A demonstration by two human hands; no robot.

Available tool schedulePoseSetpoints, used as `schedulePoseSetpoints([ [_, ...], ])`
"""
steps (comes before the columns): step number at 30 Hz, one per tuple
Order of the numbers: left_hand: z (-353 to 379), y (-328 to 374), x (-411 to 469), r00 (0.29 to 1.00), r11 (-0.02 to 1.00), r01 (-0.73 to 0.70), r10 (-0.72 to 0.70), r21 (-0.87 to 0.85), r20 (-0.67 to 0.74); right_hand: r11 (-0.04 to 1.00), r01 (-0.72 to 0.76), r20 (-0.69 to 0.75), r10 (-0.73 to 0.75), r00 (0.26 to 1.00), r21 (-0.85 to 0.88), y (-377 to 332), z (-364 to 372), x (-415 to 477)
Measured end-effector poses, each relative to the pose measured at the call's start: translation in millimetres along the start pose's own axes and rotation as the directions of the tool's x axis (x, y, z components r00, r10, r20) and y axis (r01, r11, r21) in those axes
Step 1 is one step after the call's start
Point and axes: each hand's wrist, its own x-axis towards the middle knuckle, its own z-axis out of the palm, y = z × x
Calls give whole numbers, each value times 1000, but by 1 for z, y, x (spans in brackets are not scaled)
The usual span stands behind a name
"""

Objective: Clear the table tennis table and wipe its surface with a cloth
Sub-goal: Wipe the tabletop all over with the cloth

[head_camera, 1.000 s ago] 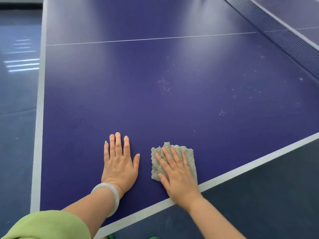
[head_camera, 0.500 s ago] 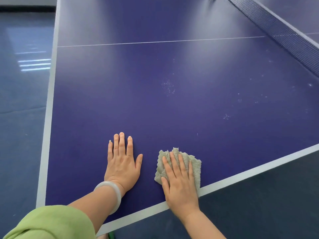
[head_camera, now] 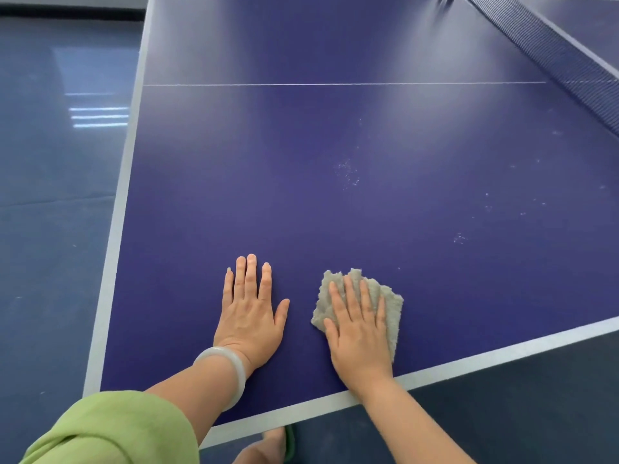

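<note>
At the near edge of the bench, the right hand lies flat, fingers straight, pressing the grey cloth down to wipe. The left hand, flat and empty just beside it, likely braces the lean. Farther out, pale specks short of the net look unwiped.

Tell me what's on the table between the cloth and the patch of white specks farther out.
Nothing: in the head view, only bare blue tabletop separates the cloth, pressed under the right hand, from the specks.
</note>
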Motion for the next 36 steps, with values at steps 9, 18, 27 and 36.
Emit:
schedulePoseSetpoints([
  [9,-1,0,-1,1000,1000,0,0,-1,-1,956,-292,31,292,956,-28,121,-21,32],
  [18,-8,3,-1,1000,1000,-13,13,3,14,943,331,63,-333,941,31,20,-15,37],
  [27,-17,11,4,1000,1000,18,-18,5,-25,999,-45,100,42,994,27,113,-28,64],
  [36,-15,152,63,984,974,-175,168,-146,-64,990,140,84,-142,986,27,141,-30,45],
])
